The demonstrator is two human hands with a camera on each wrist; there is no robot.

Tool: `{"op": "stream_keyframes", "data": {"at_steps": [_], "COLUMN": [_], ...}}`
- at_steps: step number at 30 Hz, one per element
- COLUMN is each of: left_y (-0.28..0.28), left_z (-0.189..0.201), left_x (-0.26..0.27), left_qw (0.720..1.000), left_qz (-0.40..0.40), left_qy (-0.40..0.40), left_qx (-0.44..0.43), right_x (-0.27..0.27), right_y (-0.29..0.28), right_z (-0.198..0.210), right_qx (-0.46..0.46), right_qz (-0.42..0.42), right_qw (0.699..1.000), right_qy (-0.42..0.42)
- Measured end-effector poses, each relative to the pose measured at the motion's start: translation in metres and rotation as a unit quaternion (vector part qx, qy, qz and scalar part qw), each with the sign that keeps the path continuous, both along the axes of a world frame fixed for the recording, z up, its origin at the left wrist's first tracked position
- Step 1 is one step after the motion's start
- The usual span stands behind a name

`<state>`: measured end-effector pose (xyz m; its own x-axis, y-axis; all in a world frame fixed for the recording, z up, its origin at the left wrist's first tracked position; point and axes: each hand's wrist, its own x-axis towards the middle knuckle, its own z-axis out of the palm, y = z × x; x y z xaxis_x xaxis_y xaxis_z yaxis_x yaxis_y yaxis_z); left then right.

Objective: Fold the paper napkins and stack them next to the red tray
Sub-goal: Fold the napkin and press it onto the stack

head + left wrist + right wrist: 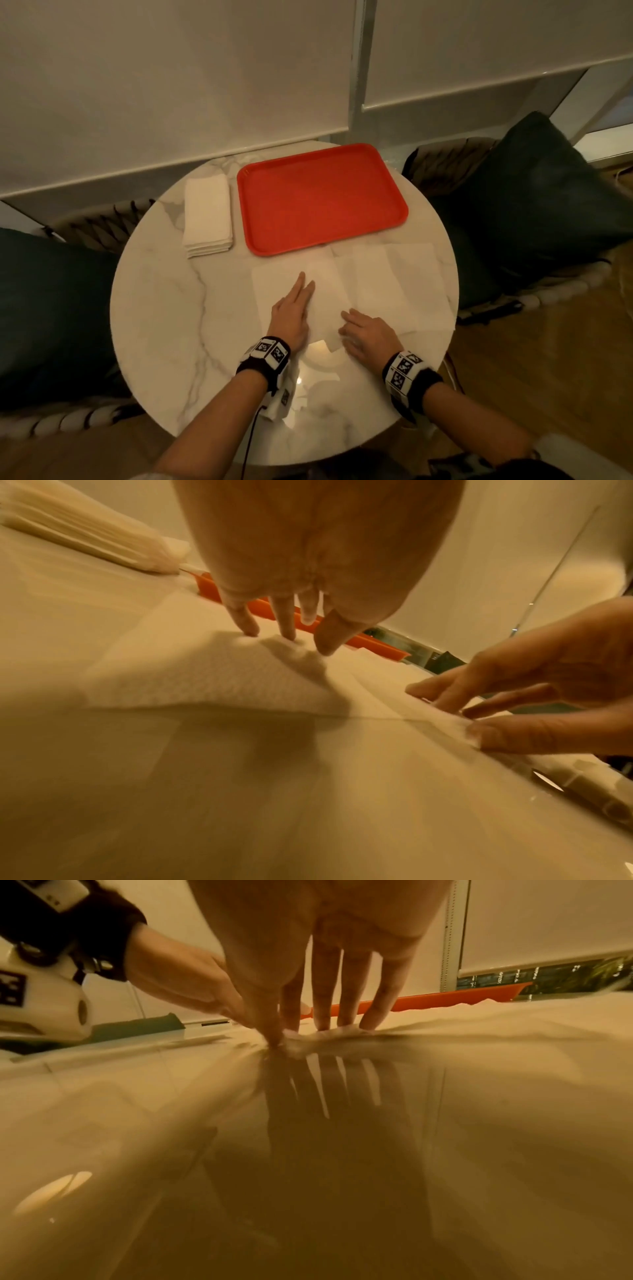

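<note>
I think I'm folding a napkin (pixel 270 291): left hand (pixel 291 315) flat on it, right hand (pixel 368 337) resting straight fingers on its edge. Next, flip that edge over.

round marble table (pixel 164 308), dark cushions (pixel 534 205)

Count: 1 red tray (pixel 322 198), 1 stack of folded napkins (pixel 207 212) (layers too fine to count), at least 2 loose napkins (pixel 376 291) flat, overlap hides the exact number. 1 table (pixel 164 325). 2 hands: left hand (pixel 291 318), right hand (pixel 368 335). 2 dark cushions (pixel 534 205).
</note>
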<state>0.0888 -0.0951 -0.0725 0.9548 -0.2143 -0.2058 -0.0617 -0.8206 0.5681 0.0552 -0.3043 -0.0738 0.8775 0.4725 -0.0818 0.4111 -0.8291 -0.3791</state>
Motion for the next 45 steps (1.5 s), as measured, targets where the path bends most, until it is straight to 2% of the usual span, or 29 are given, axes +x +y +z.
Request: {"op": "stream_keyframes", "data": {"at_steps": [2, 6, 10, 12, 15, 17, 20, 21, 22, 23, 24, 26, 28, 31, 33, 34, 36, 37, 40, 41, 45], "left_y": [0.003, 0.009, 0.012, 0.014, 0.014, 0.010, -0.003, -0.009, -0.014, -0.019, -0.023, -0.030, -0.035, -0.032, -0.025, -0.020, -0.008, -0.001, 0.021, 0.028, 0.053], "left_z": [-0.001, -0.004, -0.004, -0.001, 0.006, 0.016, 0.032, 0.038, 0.043, 0.048, 0.052, 0.057, 0.061, 0.066, 0.070, 0.073, 0.079, 0.082, 0.091, 0.095, 0.104], "left_x": [-0.001, -0.003, 0.000, 0.002, 0.007, 0.007, 0.009, 0.010, 0.011, 0.011, 0.010, 0.008, 0.005, 0.007, 0.010, 0.012, 0.017, 0.019, 0.023, 0.024, 0.025], "left_qw": [0.999, 0.995, 0.989, 0.984, 0.978, 0.965, 0.931, 0.909, 0.873, 0.826, 0.781, 0.715, 0.676, 0.657, 0.655, 0.659, 0.679, 0.692, 0.738, 0.753, 0.800], "left_qz": [0.018, 0.039, 0.090, 0.121, 0.134, 0.149, 0.189, 0.196, 0.203, 0.206, 0.203, 0.200, 0.200, 0.210, 0.207, 0.205, 0.202, 0.203, 0.195, 0.188, 0.159], "left_qy": [-0.004, -0.019, -0.016, -0.007, -0.047, -0.038, 0.063, 0.116, 0.177, 0.235, 0.280, 0.339, 0.365, 0.320, 0.283, 0.271, 0.252, 0.244, 0.237, 0.237, 0.245], "left_qx": [-0.048, -0.087, -0.119, -0.128, -0.152, -0.212, -0.306, -0.350, -0.407, -0.470, -0.519, -0.578, -0.608, -0.649, -0.669, -0.671, -0.659, -0.648, -0.601, -0.584, -0.525], "right_x": [0.002, 0.012, 0.025, 0.032, 0.043, 0.050, 0.057, 0.059, 0.060, 0.060, 0.060, 0.060, 0.058, 0.054, 0.050, 0.049, 0.047, 0.047, 0.053, 0.055, 0.060], "right_y": [0.002, 0.001, -0.015, -0.020, -0.024, -0.026, -0.029, -0.029, -0.028, -0.026, -0.024, -0.021, -0.019, -0.021, -0.025, -0.027, -0.029, -0.030, -0.029, -0.027, -0.013], "right_z": [0.003, 0.019, 0.056, 0.080, 0.122, 0.143, 0.162, 0.165, 0.167, 0.167, 0.167, 0.161, 0.153, 0.140, 0.136, 0.134, 0.133, 0.132, 0.129, 0.129, 0.126], "right_qx": [0.006, 0.022, 0.180, 0.256, 0.362, 0.454, 0.617, 0.663, 0.697, 0.716, 0.724, 0.728, 0.728, 0.717, 0.723, 0.722, 0.701, 0.678, 0.569, 0.546, 0.497], "right_qz": [0.016, -0.046, -0.124, -0.156, -0.184, -0.220, -0.265, -0.268, -0.270, -0.269, -0.270, -0.277, -0.283, -0.303, -0.309, -0.311, -0.323, -0.334, -0.352, -0.351, -0.334], "right_qw": [0.999, 0.997, 0.969, 0.945, 0.901, 0.844, 0.691, 0.637, 0.594, 0.570, 0.561, 0.555, 0.551, 0.555, 0.545, 0.543, 0.565, 0.587, 0.688, 0.708, 0.742], "right_qy": [-0.038, 0.064, 0.111, 0.131, 0.153, 0.185, 0.268, 0.286, 0.297, 0.300, 0.298, 0.294, 0.295, 0.292, 0.292, 0.294, 0.292, 0.288, 0.279, 0.279, 0.302]}}
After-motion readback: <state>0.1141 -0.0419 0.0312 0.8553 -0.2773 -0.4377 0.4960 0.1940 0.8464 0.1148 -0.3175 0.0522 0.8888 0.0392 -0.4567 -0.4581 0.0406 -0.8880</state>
